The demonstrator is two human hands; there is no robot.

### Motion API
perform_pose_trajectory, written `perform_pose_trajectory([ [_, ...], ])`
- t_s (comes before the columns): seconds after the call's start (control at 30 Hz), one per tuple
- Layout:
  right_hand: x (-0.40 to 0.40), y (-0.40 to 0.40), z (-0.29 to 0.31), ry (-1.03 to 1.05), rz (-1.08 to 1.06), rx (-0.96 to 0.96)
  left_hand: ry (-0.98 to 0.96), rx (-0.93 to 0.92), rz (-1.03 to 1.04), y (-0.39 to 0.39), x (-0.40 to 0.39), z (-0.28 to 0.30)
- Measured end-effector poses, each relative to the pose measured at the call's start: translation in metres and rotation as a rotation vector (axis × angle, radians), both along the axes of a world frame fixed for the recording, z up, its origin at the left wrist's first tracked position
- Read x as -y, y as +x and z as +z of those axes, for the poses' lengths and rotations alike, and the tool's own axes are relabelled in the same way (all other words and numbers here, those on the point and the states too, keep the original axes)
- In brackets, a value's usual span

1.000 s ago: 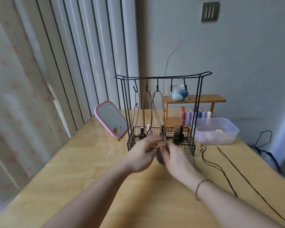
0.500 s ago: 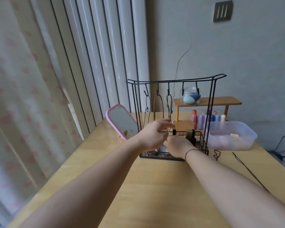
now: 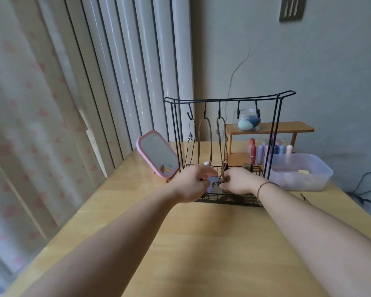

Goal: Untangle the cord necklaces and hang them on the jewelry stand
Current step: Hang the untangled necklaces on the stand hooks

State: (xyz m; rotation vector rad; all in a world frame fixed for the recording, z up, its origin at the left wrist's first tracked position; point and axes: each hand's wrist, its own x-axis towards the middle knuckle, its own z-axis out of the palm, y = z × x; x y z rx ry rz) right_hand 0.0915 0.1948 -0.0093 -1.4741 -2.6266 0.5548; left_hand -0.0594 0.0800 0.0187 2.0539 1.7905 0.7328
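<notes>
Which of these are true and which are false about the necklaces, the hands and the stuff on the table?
1. Three cords hang from hooks on the jewelry stand. True.
2. The pink mirror is to the right of the stand. False: it is on the left.
3. Both the left hand and the right hand are at the stand's wire basket. True.
4. The glass jar sits on the table. False: it sits on the wooden shelf.
5. The clear plastic tub is right of the stand. True.
</notes>
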Motion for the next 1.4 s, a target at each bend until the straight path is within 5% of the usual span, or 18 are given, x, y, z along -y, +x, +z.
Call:
perform_pose_trajectory([
  [0.17,0.014,-0.012,-0.006,0.024,0.033,0.045,0.013,-0.041,0.008,0.006,0.003,-0.004],
  [0.37,0.036,0.009,-0.004,0.19,0.01,0.166,0.183,0.0,0.259,0.011,0.006,-0.019],
  [0.5,0.048,0.059,0.013,0.272,0.02,-0.049,0.212,0.082,0.248,0.023,0.011,-0.028],
  [0.63,0.053,0.136,0.025,0.326,-0.2,-0.199,0.244,0.119,0.207,0.043,0.017,-0.039],
  [0.77,0.061,0.196,0.011,0.146,-0.331,0.123,0.246,0.154,0.161,0.071,0.026,-0.053],
  [0.87,0.081,0.196,-0.017,0.021,-0.372,0.132,0.186,0.14,0.094,0.095,0.028,-0.066],
  [1.17,0.106,0.152,-0.042,0.139,-0.544,0.323,-0.012,0.089,0.01,0.15,0.033,-0.085],
  [1.3,0.109,0.158,-0.036,0.095,-0.537,0.166,-0.26,0.338,0.012,0.165,0.036,-0.077],
  [1.4,0.109,0.162,-0.037,-0.044,-0.518,-0.263,-0.477,0.692,0.017,0.174,0.043,-0.064],
])
